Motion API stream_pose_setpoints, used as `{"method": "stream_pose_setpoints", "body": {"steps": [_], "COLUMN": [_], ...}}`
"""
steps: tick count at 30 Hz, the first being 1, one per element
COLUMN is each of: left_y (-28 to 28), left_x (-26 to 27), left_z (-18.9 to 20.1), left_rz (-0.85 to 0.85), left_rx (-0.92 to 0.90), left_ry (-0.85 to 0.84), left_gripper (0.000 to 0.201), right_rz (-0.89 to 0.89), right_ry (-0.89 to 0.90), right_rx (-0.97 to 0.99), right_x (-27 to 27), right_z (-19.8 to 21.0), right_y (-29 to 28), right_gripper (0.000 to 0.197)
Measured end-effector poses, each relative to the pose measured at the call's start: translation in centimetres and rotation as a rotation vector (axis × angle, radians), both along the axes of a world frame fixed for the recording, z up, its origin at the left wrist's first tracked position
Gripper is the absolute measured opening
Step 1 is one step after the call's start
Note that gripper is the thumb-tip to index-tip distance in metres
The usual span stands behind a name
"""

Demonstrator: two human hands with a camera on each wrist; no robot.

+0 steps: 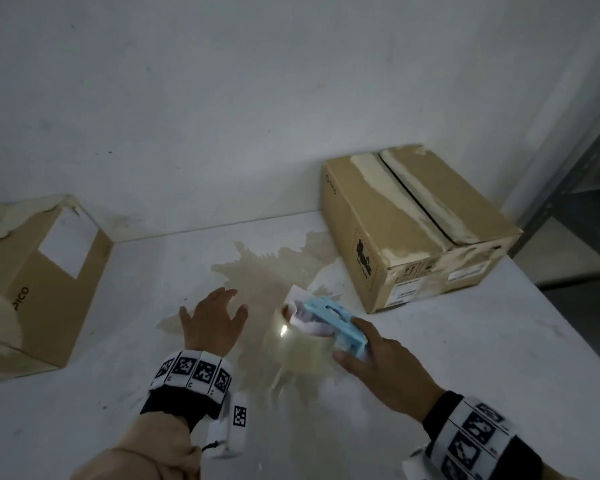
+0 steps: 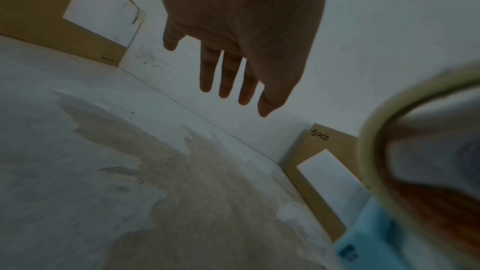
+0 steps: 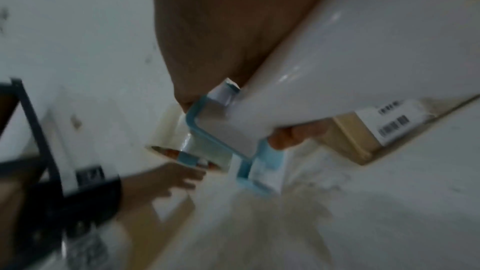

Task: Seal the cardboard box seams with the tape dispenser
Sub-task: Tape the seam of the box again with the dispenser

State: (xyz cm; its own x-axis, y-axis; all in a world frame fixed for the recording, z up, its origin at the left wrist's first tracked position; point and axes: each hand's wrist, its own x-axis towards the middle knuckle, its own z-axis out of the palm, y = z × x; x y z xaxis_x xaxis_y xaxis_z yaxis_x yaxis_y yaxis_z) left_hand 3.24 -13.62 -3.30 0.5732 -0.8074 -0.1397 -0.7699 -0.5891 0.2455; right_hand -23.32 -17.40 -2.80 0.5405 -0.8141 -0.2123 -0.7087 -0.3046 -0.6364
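Two cardboard boxes stand on the white table [image 1: 499, 341]: the right box [image 1: 420, 223], beyond the grip, shows an open dark seam along its top and probably waits for tape; the left box [image 1: 42, 282] lies far to the other side. One tape dispenser [image 1: 336, 323], light blue with one clear roll, is clasped by the right hand [image 1: 378, 362] round its handle, ready for use. One left hand [image 1: 212, 320] hovers beside it, fingers spread, holding nothing.
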Motion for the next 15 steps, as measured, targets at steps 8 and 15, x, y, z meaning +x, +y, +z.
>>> {"method": "stream_pose_setpoints", "body": {"steps": [8,15], "left_y": [-4.5,-10.0], "left_x": [-0.2,-2.8], "left_z": [2.2,4.7], "left_rz": [-0.114,-0.275], "left_rx": [-0.094,-0.202], "left_ry": [0.023,0.02], "left_gripper": [0.043,0.044], "right_rz": [-0.165,-0.233], "right_ry": [-0.599,-0.731], "right_rx": [0.255,0.0], "right_x": [-0.9,-2.6], "right_z": [7.6,9.9], "right_y": [-2.6,-6.8], "right_gripper": [0.065,0.027]}}
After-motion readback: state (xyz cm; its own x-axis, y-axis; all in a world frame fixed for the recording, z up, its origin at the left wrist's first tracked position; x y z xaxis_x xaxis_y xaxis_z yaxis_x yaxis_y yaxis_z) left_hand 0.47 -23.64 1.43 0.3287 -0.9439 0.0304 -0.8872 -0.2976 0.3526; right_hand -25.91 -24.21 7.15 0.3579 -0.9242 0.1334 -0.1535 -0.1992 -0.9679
